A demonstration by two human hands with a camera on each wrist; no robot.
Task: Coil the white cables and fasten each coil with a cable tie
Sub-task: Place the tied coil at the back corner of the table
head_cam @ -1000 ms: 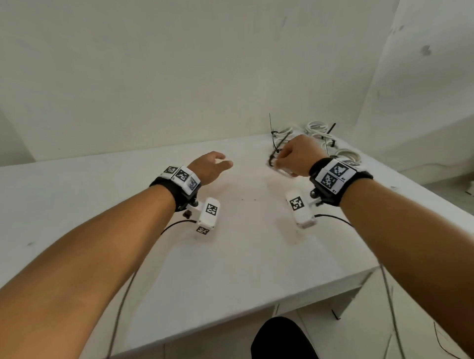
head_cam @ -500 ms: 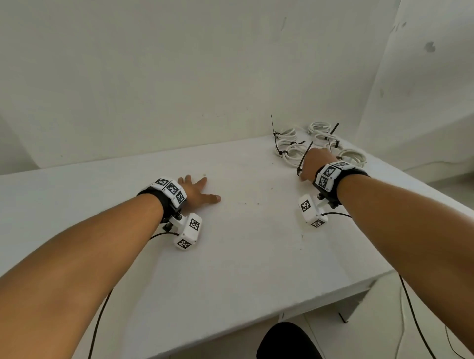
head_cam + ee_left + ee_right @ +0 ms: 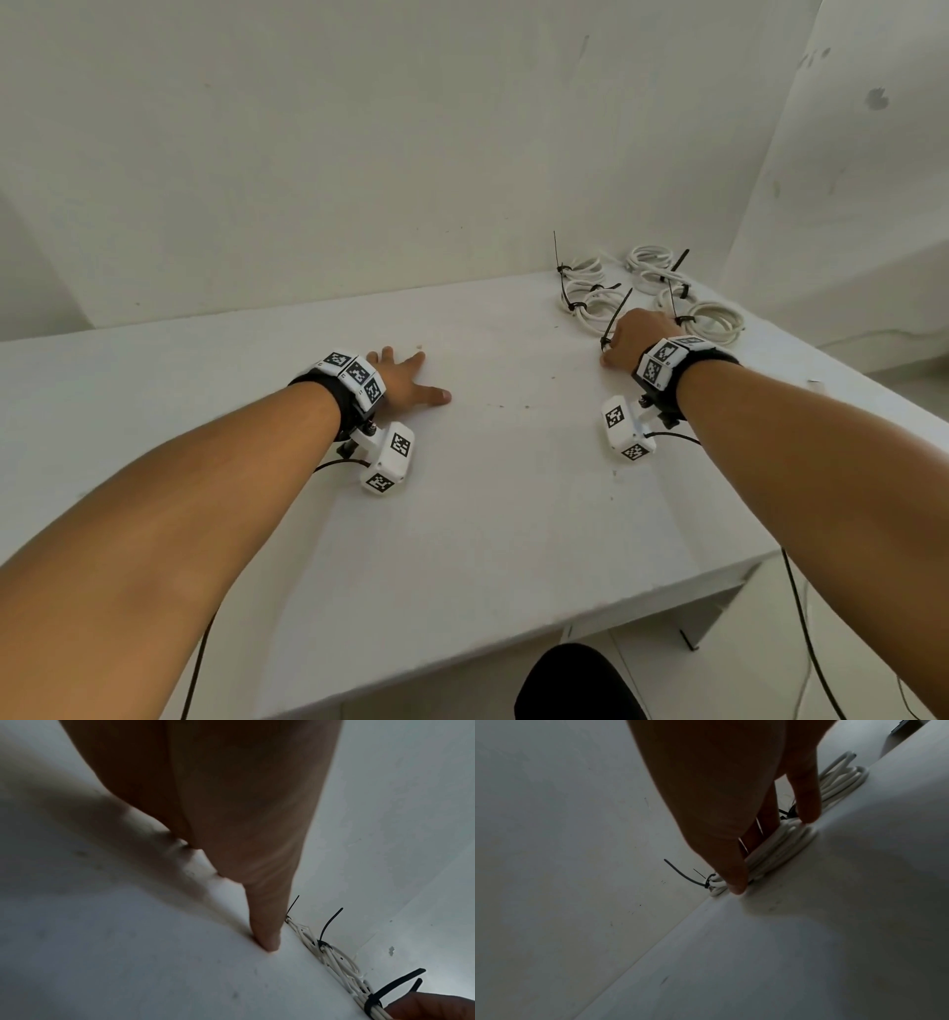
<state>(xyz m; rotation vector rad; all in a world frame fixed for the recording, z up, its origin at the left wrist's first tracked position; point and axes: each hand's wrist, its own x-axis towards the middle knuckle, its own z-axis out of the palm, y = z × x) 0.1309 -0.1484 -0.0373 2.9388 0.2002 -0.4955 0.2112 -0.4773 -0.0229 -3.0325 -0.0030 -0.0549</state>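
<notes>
My right hand [image 3: 634,339] is down on the white table [image 3: 488,514] near its back right corner, holding a white cable coil [image 3: 782,845]. In the right wrist view the thumb is at the coil's near edge and the fingers [image 3: 805,801] reach into and over its loops. A black cable tie [image 3: 616,318] sticks up from this coil beside the hand. Most of the coil is hidden under the hand in the head view. My left hand [image 3: 405,380] lies flat on the table with fingers spread, holding nothing.
Several more tied white coils [image 3: 590,303] lie in the back right corner against the wall, one [image 3: 716,321] just right of my right hand. Their black tie tails stick upward. The table's right edge is close by.
Over the last second my right hand lowered the tied coil onto the table beside the other coils. My left hand dropped from hovering to lying flat on the table.
</notes>
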